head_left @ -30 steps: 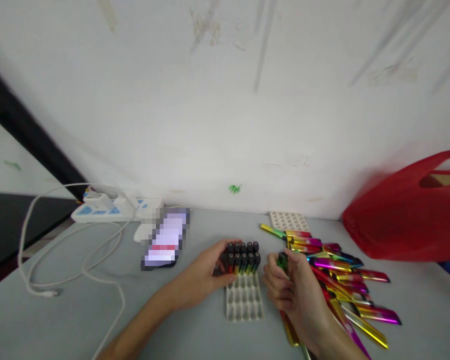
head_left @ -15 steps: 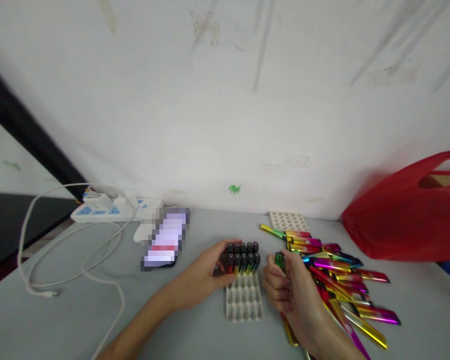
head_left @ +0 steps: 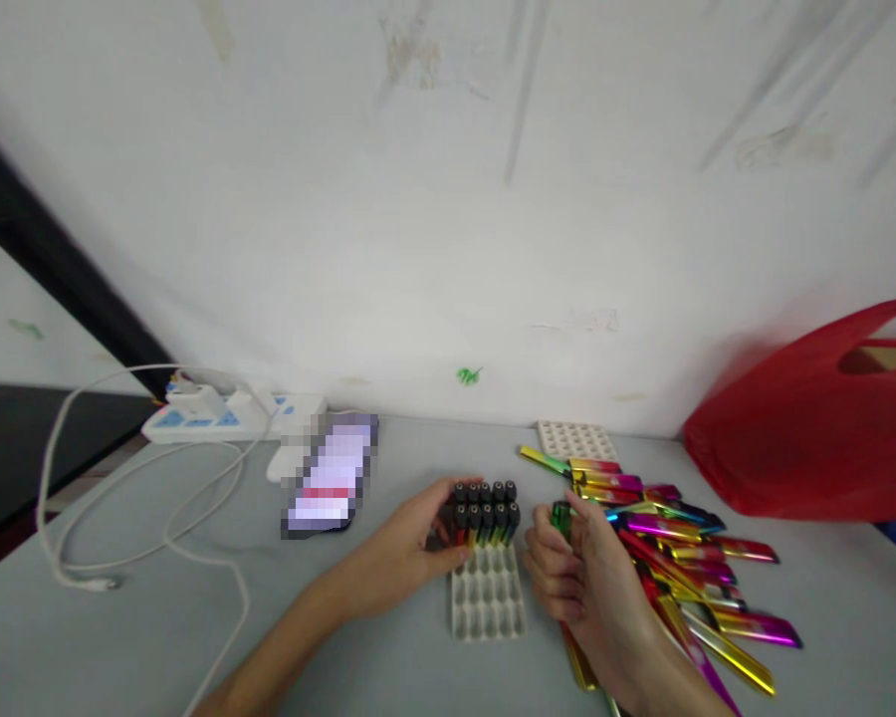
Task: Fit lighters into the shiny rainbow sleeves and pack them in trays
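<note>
While the left hand (head_left: 407,553) stays curled around the lighters (head_left: 485,510) standing at the far end of the tray (head_left: 488,602), little changes. The right hand (head_left: 586,583) keeps gripping a green lighter (head_left: 560,517), just right of the tray and beside the pile (head_left: 679,553), not in a hole.

Bright, even, diffuse light; shadows faint. Whole frame soft. Wide-angle bending at edges; glare on metallic sleeves (head_left: 687,558).
</note>
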`<state>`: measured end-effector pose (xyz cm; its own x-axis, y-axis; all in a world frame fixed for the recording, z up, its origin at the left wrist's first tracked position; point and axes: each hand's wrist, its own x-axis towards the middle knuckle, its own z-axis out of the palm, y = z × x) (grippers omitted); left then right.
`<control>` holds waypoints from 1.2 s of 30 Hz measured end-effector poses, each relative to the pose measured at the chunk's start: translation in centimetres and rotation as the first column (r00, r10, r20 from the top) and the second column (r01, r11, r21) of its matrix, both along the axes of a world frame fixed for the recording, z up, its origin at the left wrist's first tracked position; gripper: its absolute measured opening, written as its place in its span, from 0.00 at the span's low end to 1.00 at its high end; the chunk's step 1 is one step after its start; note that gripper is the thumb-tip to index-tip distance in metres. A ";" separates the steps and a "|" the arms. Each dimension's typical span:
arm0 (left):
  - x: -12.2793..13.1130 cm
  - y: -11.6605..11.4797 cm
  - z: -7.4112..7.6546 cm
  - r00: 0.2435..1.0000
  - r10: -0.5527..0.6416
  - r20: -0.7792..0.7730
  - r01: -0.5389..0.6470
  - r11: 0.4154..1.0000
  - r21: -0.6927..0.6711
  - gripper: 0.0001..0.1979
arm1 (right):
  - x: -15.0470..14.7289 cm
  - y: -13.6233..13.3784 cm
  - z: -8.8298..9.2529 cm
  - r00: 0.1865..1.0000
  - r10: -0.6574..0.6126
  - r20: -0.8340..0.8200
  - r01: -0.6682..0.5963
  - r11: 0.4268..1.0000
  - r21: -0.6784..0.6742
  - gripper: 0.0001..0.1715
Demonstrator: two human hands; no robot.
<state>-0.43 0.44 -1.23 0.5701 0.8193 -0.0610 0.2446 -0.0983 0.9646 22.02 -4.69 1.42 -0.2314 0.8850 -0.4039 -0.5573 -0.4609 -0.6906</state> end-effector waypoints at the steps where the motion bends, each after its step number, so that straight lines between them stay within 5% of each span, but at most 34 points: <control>1: 0.0 0.0 0.0 1.000 0.002 -0.002 -0.002 1.000 0.002 0.35 | 0.0 0.0 0.0 1.000 0.004 -0.002 -0.004 1.000 -0.003 0.37; 19: 0.1 0.1 0.2 1.000 0.012 -0.013 -0.011 1.000 0.012 0.34 | -0.4 -0.4 -1.1 0.985 -0.168 0.024 0.169 0.986 -0.019 0.25; 28: 0.1 0.0 0.3 1.000 0.019 -0.025 -0.019 1.000 0.008 0.35 | -0.5 -0.2 -0.9 0.993 -0.116 0.009 0.116 0.993 -0.034 0.32; 36: 0.1 0.0 0.3 0.999 0.012 -0.035 -0.012 1.000 0.001 0.35 | -0.9 0.4 -0.7 0.943 -0.328 0.059 0.326 0.945 0.042 0.35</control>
<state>-0.31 0.44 -0.95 0.5580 0.8259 -0.0804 0.2794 -0.0958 0.9554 21.12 -4.34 0.71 0.0982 0.9199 -0.3796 -0.6278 -0.2387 -0.7409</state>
